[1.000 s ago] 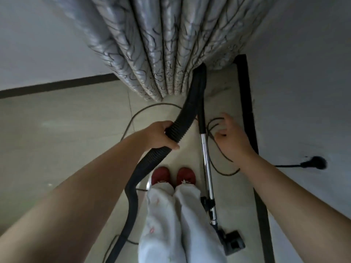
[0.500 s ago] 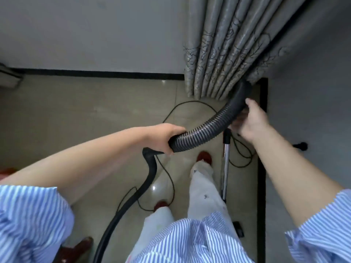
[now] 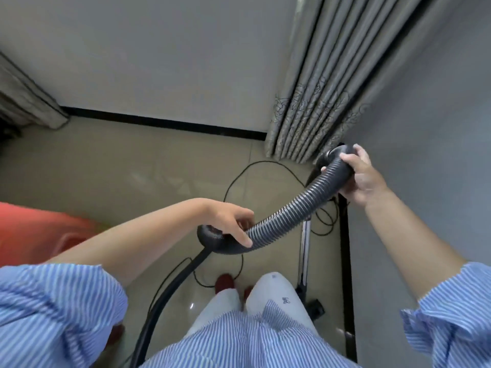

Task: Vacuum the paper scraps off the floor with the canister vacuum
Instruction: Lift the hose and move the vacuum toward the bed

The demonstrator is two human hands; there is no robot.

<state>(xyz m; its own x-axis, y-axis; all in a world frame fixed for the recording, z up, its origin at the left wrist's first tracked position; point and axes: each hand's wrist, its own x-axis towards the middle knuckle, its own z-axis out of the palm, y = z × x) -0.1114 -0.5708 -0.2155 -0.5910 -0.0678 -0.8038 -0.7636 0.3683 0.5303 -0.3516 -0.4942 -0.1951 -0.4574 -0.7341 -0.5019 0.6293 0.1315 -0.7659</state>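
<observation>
Near the person's feet the ribbed grey-black hose (image 3: 281, 216) loops up off the floor (image 3: 106, 176). It looks light and springy, so it is best held at the stiff end. The left hand (image 3: 233, 221) curls over its bend. The right hand (image 3: 358, 176) grips the cuff near the curtain (image 3: 313, 102) corner. The metal wand (image 3: 305, 251) probably hangs below.

A glossy beige tiled floor (image 3: 127, 181) runs to a black skirting along the far and right walls. A thin black power cord (image 3: 265, 166) loops across it near the far right corner. The chrome wand (image 3: 305, 251) stands near the right edge, its black floor head (image 3: 316, 309) resting on the tiles.
</observation>
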